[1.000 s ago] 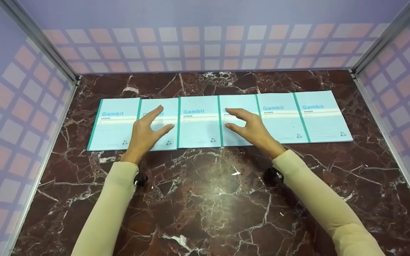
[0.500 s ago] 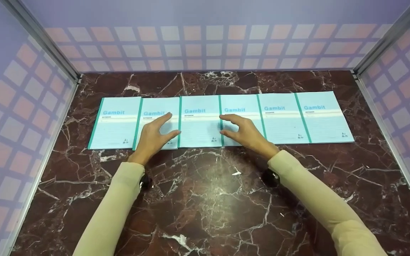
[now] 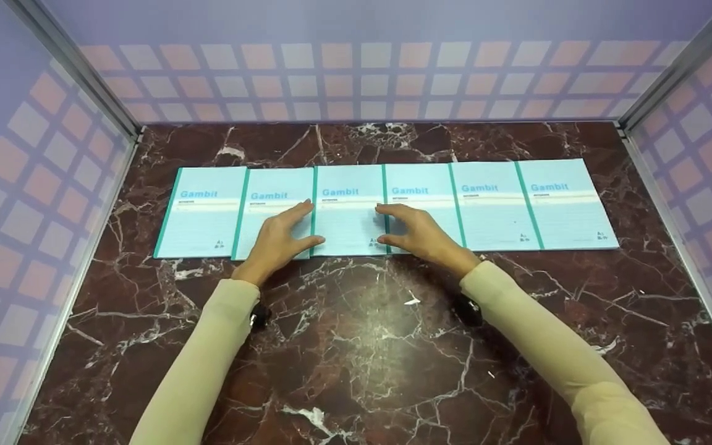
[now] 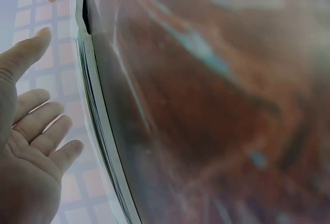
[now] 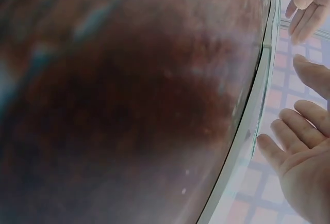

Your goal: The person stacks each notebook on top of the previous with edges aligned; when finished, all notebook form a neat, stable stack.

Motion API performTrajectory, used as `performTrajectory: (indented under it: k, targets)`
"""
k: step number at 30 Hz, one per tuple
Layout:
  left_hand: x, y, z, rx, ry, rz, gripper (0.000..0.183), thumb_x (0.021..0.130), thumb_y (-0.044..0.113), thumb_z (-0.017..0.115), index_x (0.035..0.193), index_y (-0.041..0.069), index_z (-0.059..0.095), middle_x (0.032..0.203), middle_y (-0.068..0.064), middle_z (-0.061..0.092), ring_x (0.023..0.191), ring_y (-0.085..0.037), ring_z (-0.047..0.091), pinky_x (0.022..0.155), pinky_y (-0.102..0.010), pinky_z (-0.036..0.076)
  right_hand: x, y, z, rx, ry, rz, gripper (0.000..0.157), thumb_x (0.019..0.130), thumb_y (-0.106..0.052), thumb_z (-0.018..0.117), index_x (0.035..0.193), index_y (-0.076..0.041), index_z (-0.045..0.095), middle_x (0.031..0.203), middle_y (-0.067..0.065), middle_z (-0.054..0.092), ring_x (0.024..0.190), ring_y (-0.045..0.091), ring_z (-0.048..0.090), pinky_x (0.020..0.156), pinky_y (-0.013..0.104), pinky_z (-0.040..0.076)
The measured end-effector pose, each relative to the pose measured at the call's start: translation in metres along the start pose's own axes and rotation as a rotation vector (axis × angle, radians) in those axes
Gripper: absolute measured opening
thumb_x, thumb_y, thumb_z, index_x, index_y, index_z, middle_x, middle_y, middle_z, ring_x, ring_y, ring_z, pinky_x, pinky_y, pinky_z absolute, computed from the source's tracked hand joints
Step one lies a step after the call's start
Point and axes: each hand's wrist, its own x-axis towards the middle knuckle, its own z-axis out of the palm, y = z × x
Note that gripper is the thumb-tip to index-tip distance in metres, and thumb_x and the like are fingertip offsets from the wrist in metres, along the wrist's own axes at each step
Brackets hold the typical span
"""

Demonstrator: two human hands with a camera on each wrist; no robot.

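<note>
Several pale blue "Gambit" notebooks with green spines lie edge to edge in one row. My left hand (image 3: 282, 238) is over the second notebook from the left (image 3: 279, 179), its thumb and fingertips reaching the left edge of the third notebook (image 3: 348, 219). Over the fourth notebook (image 3: 421, 176) is my right hand (image 3: 427, 236), its fingertips above the third one's right edge. Both hands hold nothing, thumbs spread from the fingers. In the left wrist view the left palm (image 4: 31, 157) appears above the notebooks' edges (image 4: 98, 105); the right wrist view shows the right palm (image 5: 309, 167) likewise.
The notebooks lie on a dark red marbled tabletop (image 3: 356, 371). Purple panels with pink and white squares stand at the back (image 3: 356, 62), left (image 3: 16, 185) and right (image 3: 711, 142). The leftmost notebook (image 3: 198, 222) and two at the right (image 3: 569, 216) lie beyond the hands.
My left hand has moved right and slightly nearer, from the second notebook toward the third. The right hand has moved left and nearer, narrowing the gap between them. The notebooks keep their order.
</note>
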Motion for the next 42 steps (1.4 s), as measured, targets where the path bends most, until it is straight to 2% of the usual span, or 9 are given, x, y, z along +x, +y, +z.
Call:
performTrajectory:
  k: [7,10,14,20,25,35,42]
  targets:
    - [0.0015,0.0017,0.0029,-0.01,-0.049,-0.024,0.075,0.089,0.021,0.089,0.151,-0.004,0.055,0.159,-0.019,0.048,0.148,-0.037,0.045,0.123,-0.048,0.037,0.0002,0.0002,0.0014,-0.039,-0.035,0.013,0.07,0.092,-0.017,0.086,0.152,0.002,0.055,0.157,0.018,0.052,0.145,0.037,0.049,0.123,0.045,0.037]
    - [0.0016,0.002,0.0042,-0.001,-0.068,-0.013,0.074,0.088,0.02,0.09,0.15,-0.004,0.056,0.16,-0.019,0.047,0.148,-0.038,0.045,0.122,-0.049,0.038,-0.0003,0.0008,0.0021,-0.057,-0.065,0.02,0.074,0.091,-0.018,0.087,0.153,0.002,0.053,0.159,0.018,0.049,0.146,0.038,0.047,0.124,0.045,0.035]
    - [0.0017,0.0021,0.0053,0.016,-0.074,0.001,0.075,0.088,0.021,0.09,0.15,-0.004,0.057,0.16,-0.019,0.047,0.147,-0.038,0.046,0.121,-0.05,0.039,-0.0003,0.0027,0.0032,-0.07,-0.078,0.016,0.075,0.089,-0.019,0.088,0.153,0.002,0.053,0.16,0.018,0.048,0.147,0.038,0.046,0.125,0.045,0.033]
    - [0.0009,0.0002,0.0053,0.019,-0.084,-0.025,0.075,0.087,0.02,0.09,0.15,-0.003,0.057,0.161,-0.017,0.046,0.148,-0.037,0.044,0.122,-0.05,0.038,0.0014,0.0034,0.0052,-0.087,-0.096,-0.007,0.073,0.089,-0.017,0.088,0.15,0.004,0.055,0.16,0.02,0.048,0.147,0.04,0.045,0.126,0.046,0.032]
    - [-0.0002,0.0019,0.0058,0.03,-0.109,-0.059,0.073,0.088,0.02,0.09,0.15,-0.001,0.058,0.163,-0.016,0.044,0.15,-0.036,0.042,0.122,-0.049,0.037,0.0013,0.003,0.0052,-0.098,-0.105,-0.004,0.074,0.089,-0.018,0.088,0.151,0.005,0.054,0.16,0.02,0.047,0.148,0.04,0.044,0.126,0.046,0.03]
    - [-0.0001,0.0024,0.0075,0.053,-0.137,-0.072,0.07,0.089,0.02,0.089,0.147,-0.004,0.059,0.159,-0.018,0.048,0.15,-0.036,0.041,0.124,-0.047,0.035,0.0005,0.0016,0.0038,-0.115,-0.119,-0.023,0.075,0.089,-0.019,0.088,0.151,0.005,0.053,0.16,0.021,0.047,0.147,0.04,0.045,0.126,0.046,0.03]
    - [-0.0003,0.0041,0.0062,0.054,-0.157,-0.048,0.066,0.091,0.021,0.086,0.146,-0.004,0.06,0.158,-0.018,0.049,0.151,-0.037,0.04,0.123,-0.05,0.036,-0.0005,0.0034,0.003,-0.139,-0.112,-0.058,0.074,0.09,-0.02,0.087,0.151,0.006,0.053,0.159,0.022,0.048,0.147,0.04,0.045,0.126,0.047,0.03]
